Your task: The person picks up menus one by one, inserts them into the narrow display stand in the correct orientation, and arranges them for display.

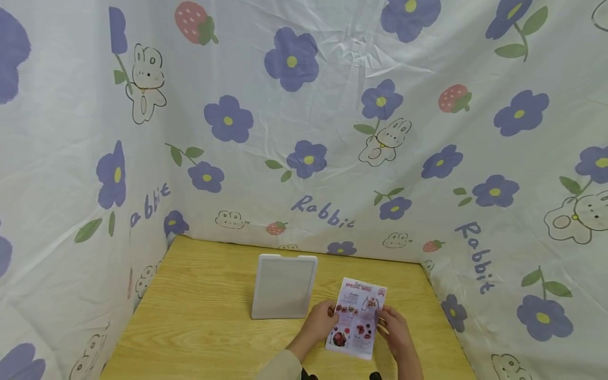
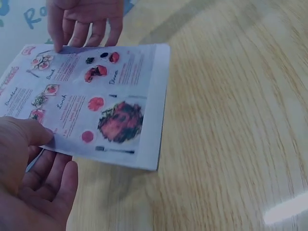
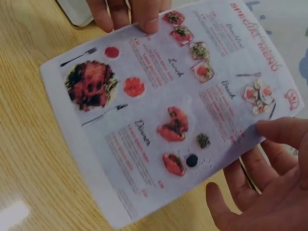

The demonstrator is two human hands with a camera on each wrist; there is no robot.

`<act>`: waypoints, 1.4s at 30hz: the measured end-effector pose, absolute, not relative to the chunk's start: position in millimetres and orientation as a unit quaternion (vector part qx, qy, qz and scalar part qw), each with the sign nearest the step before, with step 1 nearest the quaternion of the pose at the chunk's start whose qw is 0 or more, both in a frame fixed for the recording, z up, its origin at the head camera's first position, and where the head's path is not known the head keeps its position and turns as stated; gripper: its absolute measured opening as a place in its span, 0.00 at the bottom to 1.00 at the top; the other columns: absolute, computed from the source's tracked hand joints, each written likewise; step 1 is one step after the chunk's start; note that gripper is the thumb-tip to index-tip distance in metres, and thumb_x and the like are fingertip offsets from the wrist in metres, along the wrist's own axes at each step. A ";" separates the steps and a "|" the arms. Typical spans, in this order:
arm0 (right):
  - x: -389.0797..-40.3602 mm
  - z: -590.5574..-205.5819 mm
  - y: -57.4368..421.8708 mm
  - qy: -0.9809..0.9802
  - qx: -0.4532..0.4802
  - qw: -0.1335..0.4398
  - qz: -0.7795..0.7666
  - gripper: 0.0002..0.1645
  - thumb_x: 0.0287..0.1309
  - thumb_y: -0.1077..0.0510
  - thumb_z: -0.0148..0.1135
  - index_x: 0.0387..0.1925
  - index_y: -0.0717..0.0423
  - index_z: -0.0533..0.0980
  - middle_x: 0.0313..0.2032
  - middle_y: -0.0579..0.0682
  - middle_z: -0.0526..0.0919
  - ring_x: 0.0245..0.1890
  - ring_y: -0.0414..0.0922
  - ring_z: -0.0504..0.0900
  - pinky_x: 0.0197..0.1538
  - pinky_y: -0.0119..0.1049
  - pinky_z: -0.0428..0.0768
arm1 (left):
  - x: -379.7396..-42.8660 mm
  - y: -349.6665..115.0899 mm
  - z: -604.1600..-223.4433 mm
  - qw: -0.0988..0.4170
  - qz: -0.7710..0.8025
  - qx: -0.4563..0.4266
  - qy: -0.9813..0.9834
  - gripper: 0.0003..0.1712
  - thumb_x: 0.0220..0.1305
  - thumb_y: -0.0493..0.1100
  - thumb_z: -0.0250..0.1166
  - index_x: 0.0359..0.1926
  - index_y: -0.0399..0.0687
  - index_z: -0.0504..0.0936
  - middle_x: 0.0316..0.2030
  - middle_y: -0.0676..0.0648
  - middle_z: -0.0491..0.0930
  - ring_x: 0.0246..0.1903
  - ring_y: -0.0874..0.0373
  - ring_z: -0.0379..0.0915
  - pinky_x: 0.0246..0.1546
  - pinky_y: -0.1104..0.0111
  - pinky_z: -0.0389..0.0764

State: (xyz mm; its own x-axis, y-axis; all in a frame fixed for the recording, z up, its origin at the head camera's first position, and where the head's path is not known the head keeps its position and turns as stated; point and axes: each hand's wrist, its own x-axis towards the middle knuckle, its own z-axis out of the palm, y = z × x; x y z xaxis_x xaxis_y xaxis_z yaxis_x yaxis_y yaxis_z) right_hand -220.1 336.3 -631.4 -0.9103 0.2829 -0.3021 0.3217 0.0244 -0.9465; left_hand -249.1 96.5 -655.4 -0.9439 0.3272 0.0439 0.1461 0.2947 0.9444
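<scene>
A printed menu sheet (image 1: 357, 318), headed "Special Menu" with food pictures, is held up above the wooden table by both hands. My left hand (image 1: 321, 320) pinches its left edge, thumb on the printed face and fingers behind. On the opposite edge my right hand (image 1: 395, 328) pinches it the same way. In the left wrist view the menu (image 2: 91, 101) tilts over the tabletop, the left thumb lying near its "Lunch" section. The right wrist view shows the menu (image 3: 168, 110) almost whole, with the right hand (image 3: 269, 173) at the edge by "Brunch".
Left of the menu, a white-framed stand or sign holder (image 1: 284, 287) with a grey panel stands upright on the wooden table (image 1: 199, 306). A white curtain (image 1: 328, 126) printed with purple flowers, rabbits and strawberries encloses the table at the back and sides.
</scene>
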 end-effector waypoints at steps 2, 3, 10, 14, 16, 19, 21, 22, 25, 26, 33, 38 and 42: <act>-219.7 -628.2 335.4 0.721 0.209 0.013 -0.661 0.29 0.81 0.50 0.59 0.68 0.68 0.72 0.55 0.53 0.84 0.57 0.49 0.81 0.66 0.56 0.76 | -249.9 95.8 -650.5 0.060 0.580 0.142 0.800 0.03 0.74 0.35 0.65 0.41 0.39 0.82 0.33 0.50 0.80 0.30 0.63 0.74 0.31 0.68 0.77; -219.4 -627.0 335.1 0.723 0.206 0.014 -0.659 0.29 0.81 0.49 0.59 0.69 0.68 0.72 0.57 0.54 0.84 0.59 0.51 0.80 0.69 0.59 0.74 | -250.6 95.4 -648.5 0.054 0.582 0.140 0.799 0.03 0.75 0.36 0.65 0.42 0.39 0.82 0.33 0.50 0.81 0.30 0.64 0.75 0.32 0.67 0.78; -214.6 -624.2 335.4 0.742 0.191 0.018 -0.643 0.22 0.77 0.49 0.64 0.58 0.63 0.79 0.54 0.53 0.87 0.58 0.49 0.82 0.73 0.70 0.68 | -253.7 93.6 -639.8 0.029 0.586 0.142 0.797 0.03 0.76 0.37 0.65 0.45 0.41 0.83 0.36 0.50 0.82 0.34 0.64 0.75 0.34 0.69 0.79; -213.0 -623.7 335.0 0.746 0.188 0.026 -0.638 0.19 0.76 0.48 0.66 0.52 0.60 0.81 0.50 0.50 0.88 0.53 0.46 0.84 0.71 0.71 0.69 | -254.7 93.6 -635.6 0.015 0.586 0.142 0.797 0.03 0.76 0.37 0.66 0.45 0.41 0.83 0.38 0.49 0.84 0.36 0.61 0.79 0.37 0.68 0.80; -212.9 -623.4 333.9 0.742 0.194 0.029 -0.641 0.18 0.76 0.47 0.66 0.52 0.58 0.82 0.50 0.49 0.88 0.52 0.46 0.84 0.70 0.72 0.70 | -255.0 93.5 -633.8 0.013 0.583 0.143 0.800 0.04 0.77 0.39 0.66 0.46 0.43 0.83 0.39 0.49 0.85 0.38 0.60 0.80 0.39 0.66 0.82; -212.4 -622.9 331.8 0.730 0.208 0.030 -0.650 0.17 0.75 0.47 0.67 0.50 0.56 0.83 0.49 0.48 0.86 0.52 0.46 0.85 0.69 0.70 0.73 | -255.4 92.8 -631.8 0.020 0.582 0.142 0.800 0.05 0.78 0.41 0.65 0.47 0.45 0.84 0.41 0.50 0.85 0.41 0.59 0.81 0.41 0.64 0.82; -211.9 -622.0 331.0 0.724 0.214 0.029 -0.655 0.16 0.75 0.47 0.67 0.50 0.55 0.83 0.50 0.48 0.85 0.52 0.46 0.84 0.68 0.68 0.74 | -255.7 92.1 -631.4 0.023 0.581 0.144 0.801 0.05 0.78 0.42 0.65 0.47 0.46 0.84 0.42 0.51 0.85 0.42 0.60 0.80 0.42 0.63 0.82; -211.8 -621.5 330.8 0.721 0.215 0.028 -0.658 0.16 0.75 0.47 0.67 0.51 0.55 0.83 0.49 0.48 0.85 0.52 0.46 0.84 0.67 0.66 0.75 | -255.7 91.8 -631.5 0.026 0.581 0.145 0.800 0.05 0.78 0.43 0.65 0.47 0.47 0.83 0.42 0.51 0.84 0.42 0.61 0.80 0.42 0.63 0.81; -211.4 -618.9 331.2 0.715 0.213 0.026 -0.666 0.17 0.76 0.48 0.66 0.53 0.55 0.83 0.49 0.47 0.85 0.53 0.46 0.83 0.66 0.62 0.77 | -254.7 90.2 -632.4 0.037 0.581 0.151 0.799 0.04 0.77 0.43 0.67 0.44 0.48 0.83 0.39 0.52 0.83 0.38 0.62 0.76 0.39 0.64 0.78; -211.4 -617.8 331.5 0.712 0.212 0.024 -0.669 0.17 0.76 0.48 0.66 0.54 0.56 0.83 0.49 0.47 0.85 0.53 0.46 0.83 0.66 0.61 0.77 | -254.3 89.5 -632.6 0.042 0.580 0.154 0.799 0.05 0.77 0.43 0.67 0.44 0.48 0.82 0.38 0.52 0.83 0.36 0.63 0.76 0.37 0.65 0.77; -213.8 -610.7 336.8 0.695 0.205 0.022 -0.688 0.15 0.76 0.48 0.66 0.55 0.51 0.82 0.48 0.42 0.85 0.52 0.44 0.83 0.64 0.55 0.78 | -253.8 84.3 -632.0 0.064 0.580 0.170 0.794 0.05 0.78 0.45 0.67 0.44 0.50 0.81 0.35 0.54 0.81 0.29 0.65 0.71 0.29 0.69 0.73; -218.4 -606.6 338.1 0.674 0.207 0.026 -0.709 0.14 0.75 0.46 0.67 0.53 0.48 0.82 0.48 0.42 0.85 0.54 0.45 0.82 0.65 0.54 0.77 | -254.0 82.0 -627.3 0.044 0.539 0.180 0.822 0.04 0.78 0.47 0.66 0.45 0.53 0.82 0.35 0.57 0.79 0.29 0.67 0.69 0.29 0.70 0.72; -221.8 -603.0 335.6 0.674 0.196 0.030 -0.712 0.22 0.75 0.46 0.67 0.62 0.51 0.79 0.51 0.43 0.83 0.55 0.45 0.82 0.65 0.54 0.77 | -252.5 78.1 -616.7 0.007 0.494 0.184 0.850 0.04 0.78 0.46 0.66 0.42 0.54 0.82 0.32 0.58 0.79 0.25 0.67 0.65 0.27 0.70 0.69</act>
State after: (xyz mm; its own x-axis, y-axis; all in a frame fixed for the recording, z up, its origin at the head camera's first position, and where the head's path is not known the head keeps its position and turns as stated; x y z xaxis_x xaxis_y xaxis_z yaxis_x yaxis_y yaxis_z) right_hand -221.8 335.6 -603.0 -0.9215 0.2214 -0.3190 0.3066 -0.0892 -0.9476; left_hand -252.5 78.1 -616.7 -0.9320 0.3200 0.1702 0.3065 0.4449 0.8415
